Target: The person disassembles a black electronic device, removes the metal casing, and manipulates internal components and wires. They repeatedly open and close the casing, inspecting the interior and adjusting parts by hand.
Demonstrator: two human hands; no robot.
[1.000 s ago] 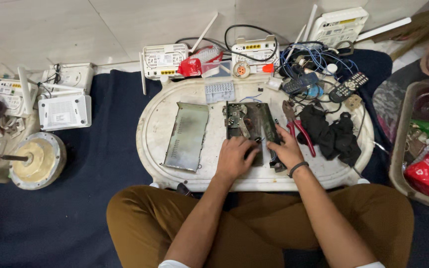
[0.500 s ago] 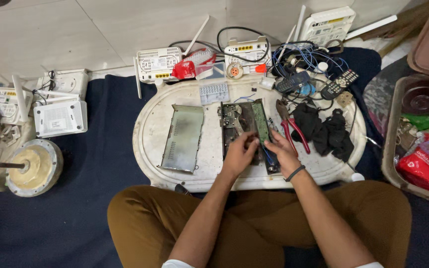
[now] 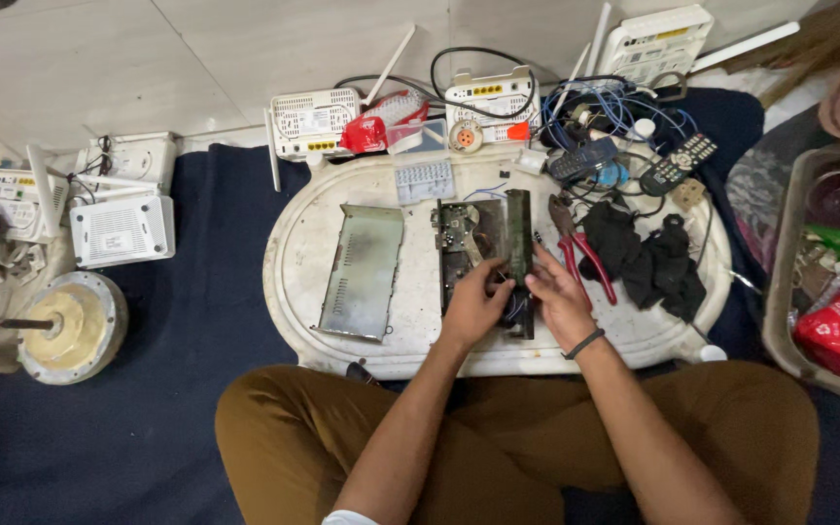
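An opened electronic box with a green circuit board [image 3: 478, 238] lies on a white oval tray [image 3: 294, 262] in front of me. My left hand [image 3: 473, 303] rests on the board's near left part, fingers curled on it. My right hand [image 3: 558, 297] grips the box's near right edge; a dark band sits on that wrist. The box's grey metal cover [image 3: 364, 270] lies to the left of the board.
Red-handled pliers [image 3: 580, 248] and black cloth [image 3: 648, 255] lie right of the box. Remotes [image 3: 678, 163], tangled cables and white routers [image 3: 315, 122] crowd the tray's far side. More routers [image 3: 121, 230] and a round metal part [image 3: 70, 326] sit left; a bin [image 3: 833, 292] stands right.
Both hands have shifted slightly closer together on the near end of the box. The view has drifted a little.
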